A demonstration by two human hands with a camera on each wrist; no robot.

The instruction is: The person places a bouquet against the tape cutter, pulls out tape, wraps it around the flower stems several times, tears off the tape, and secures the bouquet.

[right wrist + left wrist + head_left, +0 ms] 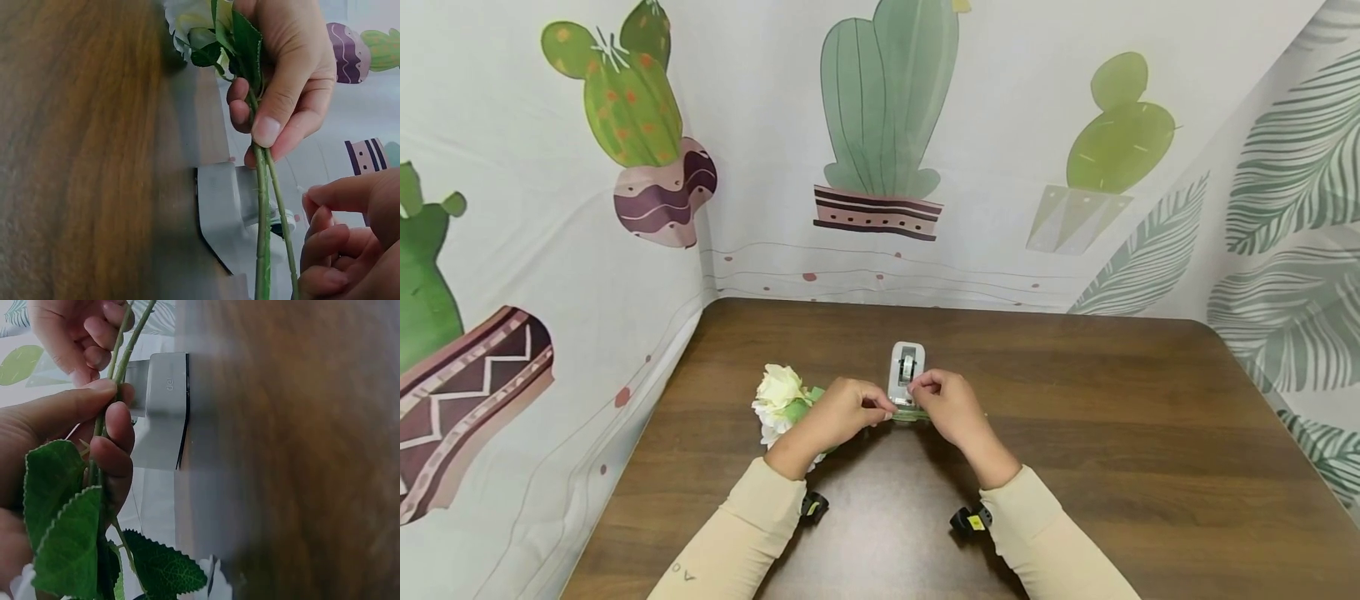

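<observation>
My two sleeved forearms enter from the near edge of the tabletop (1075, 433), a wrist camera strapped under each. My left hand (838, 412) lies just left of the tabletop's middle, thumb and curled fingers (115, 434) clamped on the two thin green flower stems (910, 414) where the leaves (59, 519) begin. The stems run level from that grip across to my right hand (943, 404), which is bunched close beside the left. In the right wrist view its fingers (325, 240) are curled in with thumb and forefinger meeting beside the stems (265, 219); whether a strip of tape is pinched there I cannot tell.

The white bloom (778, 396) points toward the left edge, resting at or just over the wood beyond my left knuckles, with serrated leaves tucked under my palm.

Directly behind both hands, toward the far edge, a grey tape dispenser (906, 371) stands on the wood; a roll sits in its cradle. The stems cross just in front of its near end.

Past the far edge hangs a cloth backdrop (925, 208) printed with potted cacti.
</observation>
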